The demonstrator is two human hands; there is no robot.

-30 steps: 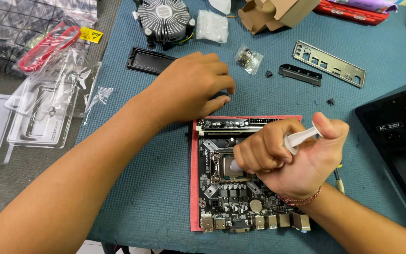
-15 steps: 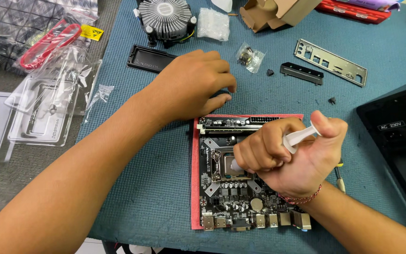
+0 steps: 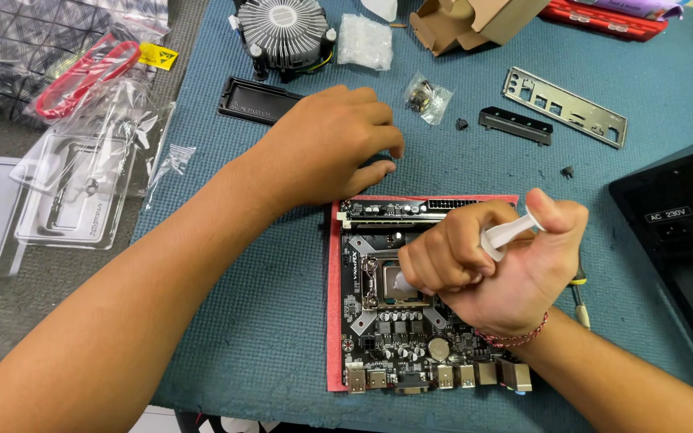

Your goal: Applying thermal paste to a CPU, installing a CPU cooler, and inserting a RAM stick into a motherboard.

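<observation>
my fingers first: my left hand (image 3: 326, 148) lies flat on the blue table (image 3: 226, 321), fingers together and holding nothing, fingertips just above the top edge of the motherboard (image 3: 411, 321). to its right, my right hand (image 3: 491, 269) has its fingers clamped round a small white syringe (image 3: 507, 235), thumb on the plunger. the syringe's long axis slants down-left, tip over the processor (image 3: 395, 281) seated in its socket, directly under my right fist. the cooler (image 3: 285, 32) stands well apart, above.
</observation>
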